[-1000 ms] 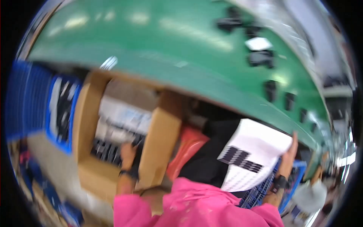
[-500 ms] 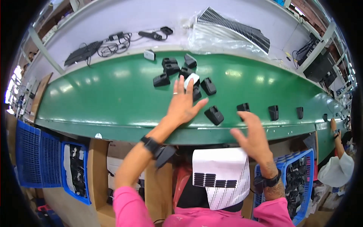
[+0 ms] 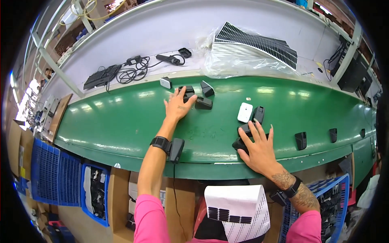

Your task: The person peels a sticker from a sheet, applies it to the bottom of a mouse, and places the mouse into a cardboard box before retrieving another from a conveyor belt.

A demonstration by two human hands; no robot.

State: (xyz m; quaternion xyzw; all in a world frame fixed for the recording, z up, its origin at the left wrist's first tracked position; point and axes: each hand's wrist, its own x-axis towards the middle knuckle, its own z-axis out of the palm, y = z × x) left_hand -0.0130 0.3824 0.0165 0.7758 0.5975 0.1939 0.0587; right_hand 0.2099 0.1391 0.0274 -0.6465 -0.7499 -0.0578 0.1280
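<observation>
On the green worktop, my left hand [image 3: 177, 108] lies with fingers spread over a small black plastic device [image 3: 186, 90] toward the back. Just right of it sits a similar black device [image 3: 204, 103], and behind that another one with a pale edge [image 3: 207, 88]. My right hand [image 3: 259, 152] is open, its fingertips resting on a couple of black devices [image 3: 244, 129], partly hidden underneath. Beyond those fingers lie a white-faced device [image 3: 244, 112] and an upright-looking black one [image 3: 258, 115]. A white device [image 3: 165, 83] is at the rear edge, near the left fingertips.
Black devices [image 3: 301, 140] are spaced in a row to the right. A label sheet [image 3: 235, 202] hangs before my lap. Blue crates [image 3: 94, 194] holding dark parts stand below on both sides. A keyboard [image 3: 102, 77], cables and plastic-wrapped striped sheets [image 3: 255, 48] occupy the back ledge.
The white-faced device and some black ones have shifted from the central cluster to the right. My left hand has moved left off them; my right hand has come down on black devices.
</observation>
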